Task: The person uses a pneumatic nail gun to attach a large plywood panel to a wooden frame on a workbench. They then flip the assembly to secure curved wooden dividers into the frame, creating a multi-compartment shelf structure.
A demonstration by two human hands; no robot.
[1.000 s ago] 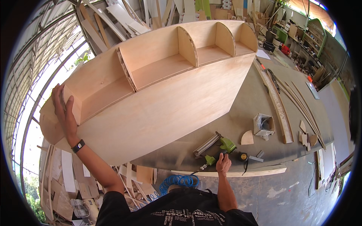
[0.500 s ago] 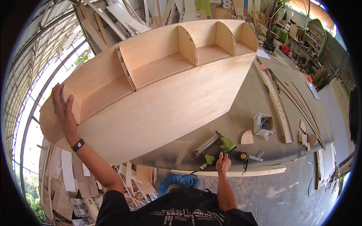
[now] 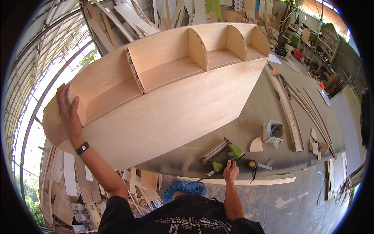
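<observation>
A large pale plywood shelf unit (image 3: 163, 113) with curved dividers spans the left and middle, its compartments along the far side. At its left end, my left hand (image 3: 69, 111) grips the upright end divider (image 3: 76, 102), thumb on the compartment side and fingers over the edge. A dark band is on that wrist. Near the table's front edge, my right hand (image 3: 231, 170) is closed around the handle of a green nail gun (image 3: 235, 151), which lies on the table with its silver magazine pointing away to the left. The grip itself is mostly hidden by my fingers.
On the dark table (image 3: 249, 117) lie a tape measure (image 3: 252, 163), metal staple strips (image 3: 265, 165), a quarter-round wood piece (image 3: 256, 145), a plastic-lined box (image 3: 273, 132) and long wood strips (image 3: 311, 113). A blue coiled air hose (image 3: 183, 188) hangs by my body. Offcuts (image 3: 70, 183) pile at lower left.
The view has shifted slightly, so the whole scene sits a little lower and further right. Both hands keep their places on the shelf unit and the nail gun.
</observation>
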